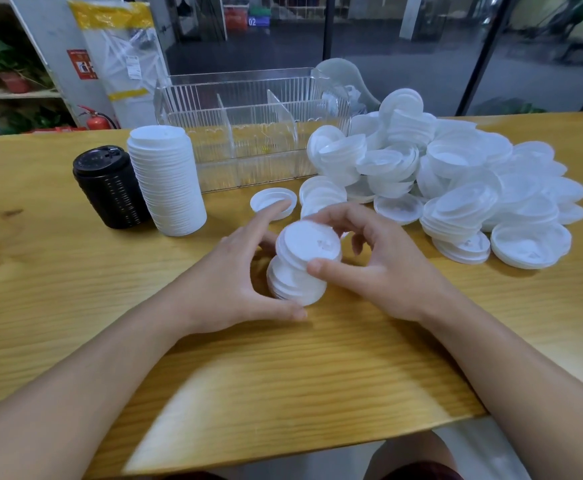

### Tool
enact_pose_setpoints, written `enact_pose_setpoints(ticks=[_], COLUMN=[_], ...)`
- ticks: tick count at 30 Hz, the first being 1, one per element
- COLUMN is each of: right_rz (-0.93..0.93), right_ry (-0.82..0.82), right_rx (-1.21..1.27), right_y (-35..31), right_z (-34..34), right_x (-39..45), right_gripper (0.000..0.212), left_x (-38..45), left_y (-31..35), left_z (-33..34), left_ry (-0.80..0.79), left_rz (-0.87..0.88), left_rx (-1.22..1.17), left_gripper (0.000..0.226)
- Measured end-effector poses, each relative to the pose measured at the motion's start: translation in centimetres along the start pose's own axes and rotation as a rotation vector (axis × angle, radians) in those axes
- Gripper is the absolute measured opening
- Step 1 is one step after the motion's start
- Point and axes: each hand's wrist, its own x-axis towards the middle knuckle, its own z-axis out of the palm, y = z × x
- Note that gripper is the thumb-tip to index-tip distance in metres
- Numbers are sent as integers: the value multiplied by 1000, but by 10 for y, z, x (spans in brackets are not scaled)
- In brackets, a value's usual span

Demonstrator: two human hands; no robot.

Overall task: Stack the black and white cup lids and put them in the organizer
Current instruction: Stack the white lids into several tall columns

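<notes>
A short stack of white lids (300,268) stands on the wooden table (75,289) in the middle. My left hand (238,282) curls round its left side, thumb at the base. My right hand (369,268) pinches the top lids, thumb in front and fingers behind; the top lids sit tilted and shifted. A tall stack of white lids (167,181) and a shorter stack of black lids (108,187) stand at the left. The clear ribbed organizer (248,133) with two dividers stands behind, its compartments holding no lids.
A big loose heap of white lids (456,181) covers the right of the table. One single white lid (273,202) lies upside down just beyond my left fingers. A crumpled clear plastic bag (342,81) sits behind the heap. The table's near edge is close to my lap.
</notes>
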Motion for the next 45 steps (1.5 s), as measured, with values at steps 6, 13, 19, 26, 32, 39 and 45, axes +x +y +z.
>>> enact_pose_setpoints(ticks=[6, 13, 19, 26, 32, 39, 45], right_rz=[22, -28, -20, -37, -90, -276, -251], right_ry=[-70, -94, -92, 113, 291, 286, 247], right_rx=[-190, -215, -198, -208, -706, -827, -725], right_y=[1, -1, 1, 14, 43, 37, 31], right_z=[6, 10, 13, 2, 0, 9, 12], right_x=[-1, 0, 0, 4, 16, 25, 23], right_gripper=[49, 53, 58, 37, 37, 6, 13], left_x=[2, 2, 2, 2, 0, -1, -1], left_y=[2, 0, -7, -3, 2, 2, 0], left_z=[3, 4, 3, 5, 4, 5, 6], left_ry=[27, 22, -8, -12, -9, -14, -13], left_rz=[8, -5, 4, 46, 47, 45, 60], left_rx=[-13, -29, 32, 141, 172, 178, 166], left_gripper=[134, 137, 130, 90, 66, 66, 69])
